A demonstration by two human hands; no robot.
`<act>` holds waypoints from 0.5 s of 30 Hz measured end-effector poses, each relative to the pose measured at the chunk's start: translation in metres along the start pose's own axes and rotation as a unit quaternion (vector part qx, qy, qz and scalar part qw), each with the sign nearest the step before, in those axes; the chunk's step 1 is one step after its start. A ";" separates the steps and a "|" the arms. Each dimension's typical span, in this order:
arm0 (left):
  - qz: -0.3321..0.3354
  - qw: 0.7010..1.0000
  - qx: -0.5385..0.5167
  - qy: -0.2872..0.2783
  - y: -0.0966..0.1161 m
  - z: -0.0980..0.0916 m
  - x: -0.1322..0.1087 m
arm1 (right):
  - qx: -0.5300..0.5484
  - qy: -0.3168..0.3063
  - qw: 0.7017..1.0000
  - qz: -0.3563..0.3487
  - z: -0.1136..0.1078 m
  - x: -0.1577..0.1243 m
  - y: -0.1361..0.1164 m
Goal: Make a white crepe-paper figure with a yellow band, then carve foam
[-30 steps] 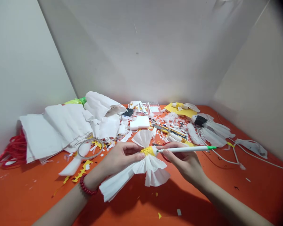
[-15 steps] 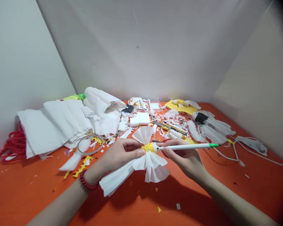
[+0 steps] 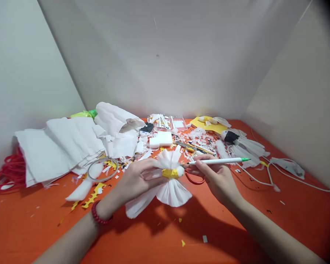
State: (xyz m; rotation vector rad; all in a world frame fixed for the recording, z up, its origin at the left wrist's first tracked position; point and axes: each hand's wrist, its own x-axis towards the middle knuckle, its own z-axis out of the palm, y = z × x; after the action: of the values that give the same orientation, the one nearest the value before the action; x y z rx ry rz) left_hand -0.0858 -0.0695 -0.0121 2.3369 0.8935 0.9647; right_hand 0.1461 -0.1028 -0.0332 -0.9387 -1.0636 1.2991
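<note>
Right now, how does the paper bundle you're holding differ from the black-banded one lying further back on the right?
The held paper bundle has a yellow band; the black-banded bundle a black one. The left hand grips the held paper bundle; the black-banded bundle lies untouched on the orange table. Both are white crinkled paper gathered at a band.

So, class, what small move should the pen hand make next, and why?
Probably tip the pen down onto the white knob beside the yellow band: the left hand holds the paper bundle steady, and the pen's point hovers just off it.
</note>
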 end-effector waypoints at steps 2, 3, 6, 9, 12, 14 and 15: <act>0.130 0.985 0.098 0.059 -0.001 0.002 -0.002 | -0.028 -0.002 0.999 -0.016 0.002 -0.002 -0.002; 0.182 0.970 0.138 0.080 -0.002 0.003 -0.002 | -0.049 -0.001 0.998 -0.025 0.002 -0.003 -0.003; 0.263 0.934 0.218 0.104 -0.003 0.004 -0.005 | -0.110 -0.001 0.993 -0.052 0.004 -0.005 -0.006; 0.291 0.917 0.253 0.099 -0.002 0.005 -0.008 | -0.129 -0.015 0.989 -0.070 0.005 -0.007 -0.006; 0.314 0.903 0.273 0.109 0.000 0.004 -0.010 | -0.129 -0.029 0.989 -0.071 0.005 -0.008 -0.005; 0.327 0.893 0.287 0.114 0.003 0.003 -0.010 | -0.139 -0.029 0.987 -0.074 0.005 -0.009 -0.005; 0.332 0.889 0.294 0.114 0.005 0.002 -0.010 | -0.146 -0.027 0.986 -0.076 0.005 -0.009 -0.005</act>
State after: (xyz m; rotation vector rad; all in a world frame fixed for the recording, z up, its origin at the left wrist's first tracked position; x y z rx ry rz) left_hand -0.0882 -0.0801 -0.0150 3.2170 0.4910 1.4065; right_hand 0.1428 -0.1122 -0.0273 -1.0210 -1.3662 1.0660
